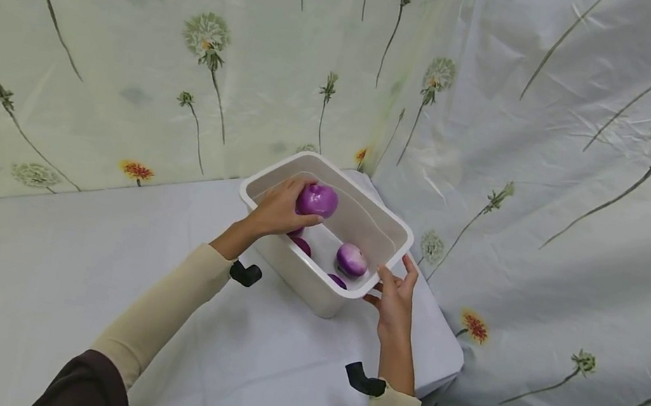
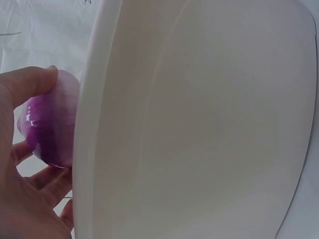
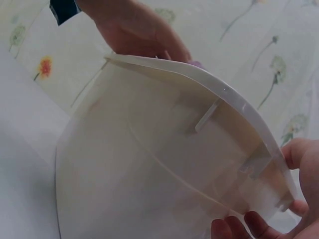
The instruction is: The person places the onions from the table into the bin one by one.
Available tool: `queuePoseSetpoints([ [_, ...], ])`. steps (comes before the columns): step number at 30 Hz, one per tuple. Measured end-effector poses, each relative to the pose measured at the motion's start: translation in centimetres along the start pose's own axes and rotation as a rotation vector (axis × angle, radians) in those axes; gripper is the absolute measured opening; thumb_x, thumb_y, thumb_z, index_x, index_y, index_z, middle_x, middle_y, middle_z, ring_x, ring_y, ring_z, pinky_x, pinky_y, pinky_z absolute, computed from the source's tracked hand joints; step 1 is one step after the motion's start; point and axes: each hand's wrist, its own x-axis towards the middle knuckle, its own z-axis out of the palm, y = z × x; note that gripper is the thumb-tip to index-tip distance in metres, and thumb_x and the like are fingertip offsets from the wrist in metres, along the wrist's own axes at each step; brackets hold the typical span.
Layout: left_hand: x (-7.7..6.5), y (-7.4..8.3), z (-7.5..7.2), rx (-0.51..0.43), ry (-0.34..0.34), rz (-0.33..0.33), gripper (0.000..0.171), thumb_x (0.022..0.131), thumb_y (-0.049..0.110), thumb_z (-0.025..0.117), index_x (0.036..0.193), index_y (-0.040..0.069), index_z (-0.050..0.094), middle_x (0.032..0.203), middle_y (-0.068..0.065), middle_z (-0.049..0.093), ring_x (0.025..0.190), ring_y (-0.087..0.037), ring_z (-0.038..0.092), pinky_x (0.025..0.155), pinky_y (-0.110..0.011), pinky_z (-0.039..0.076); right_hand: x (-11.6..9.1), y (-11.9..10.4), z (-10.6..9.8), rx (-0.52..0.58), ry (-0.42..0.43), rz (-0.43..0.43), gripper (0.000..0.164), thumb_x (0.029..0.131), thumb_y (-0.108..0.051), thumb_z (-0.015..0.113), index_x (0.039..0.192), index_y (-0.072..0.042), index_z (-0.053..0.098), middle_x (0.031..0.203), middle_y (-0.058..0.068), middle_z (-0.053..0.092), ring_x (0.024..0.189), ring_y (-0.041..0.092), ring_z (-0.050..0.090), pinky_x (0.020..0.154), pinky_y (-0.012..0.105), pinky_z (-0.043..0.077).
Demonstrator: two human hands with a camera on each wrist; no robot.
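My left hand (image 1: 281,207) grips a shiny purple onion (image 1: 317,200) over the near left part of a white plastic bin (image 1: 301,277). In the left wrist view, thumb and fingers curl round the onion (image 2: 54,119) just past the bin's rim (image 2: 92,119). My right hand (image 1: 397,307) holds the bin by its right corner, and the right wrist view shows the thumb at the rim and fingertips (image 3: 256,224) under it against the outer wall. Inside the bin lie several more purple onions, one of them a pale-and-purple onion (image 1: 351,260); the near wall partly hides others.
The bin stands on a table with a white cloth (image 1: 63,282), near the back right corner. Behind and to the right hangs a dandelion-print curtain (image 1: 270,66). The table's right edge (image 1: 455,355) is close to the right hand. Black straps sit at both wrists.
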Motion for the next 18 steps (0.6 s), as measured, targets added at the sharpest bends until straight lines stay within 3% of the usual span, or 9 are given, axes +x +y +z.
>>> queuePoseSetpoints([
  [9, 0.17, 0.27, -0.19, 0.014, -0.015, -0.004, 0.076, 0.085, 0.046, 0.072, 0.148, 0.018, 0.039, 0.147, -0.013, 0.044, 0.132, -0.034, 0.048, 0.109, -0.058, 0.038, -0.12, -0.23, 0.15, -0.020, 0.003, -0.007, 0.066, 0.100, -0.032, 0.057, 0.154, -0.038, 0.019, 0.115, 0.009, 0.053, 0.093, 0.024, 0.067, 0.076, 0.040, 0.058],
  [14, -0.01, 0.27, -0.35, 0.003, -0.025, -0.011, 0.079, 0.087, 0.051, 0.069, 0.152, 0.018, 0.035, 0.149, -0.012, 0.044, 0.133, -0.032, 0.048, 0.110, -0.058, 0.036, -0.27, -0.22, 0.24, -0.023, 0.000, -0.003, 0.066, 0.100, -0.032, 0.057, 0.154, -0.038, 0.018, 0.115, 0.009, 0.054, 0.104, 0.036, 0.065, 0.082, 0.048, 0.057],
  [18, -0.27, 0.04, -0.63, -0.019, -0.011, 0.000, 0.079, 0.089, 0.051, 0.067, 0.153, 0.019, 0.034, 0.152, -0.011, 0.043, 0.137, -0.030, 0.045, 0.112, -0.058, 0.036, -0.24, -0.16, 0.11, -0.018, -0.002, -0.002, 0.066, 0.101, -0.031, 0.056, 0.154, -0.038, 0.018, 0.115, 0.009, 0.054, 0.110, 0.043, 0.061, 0.079, 0.045, 0.058],
])
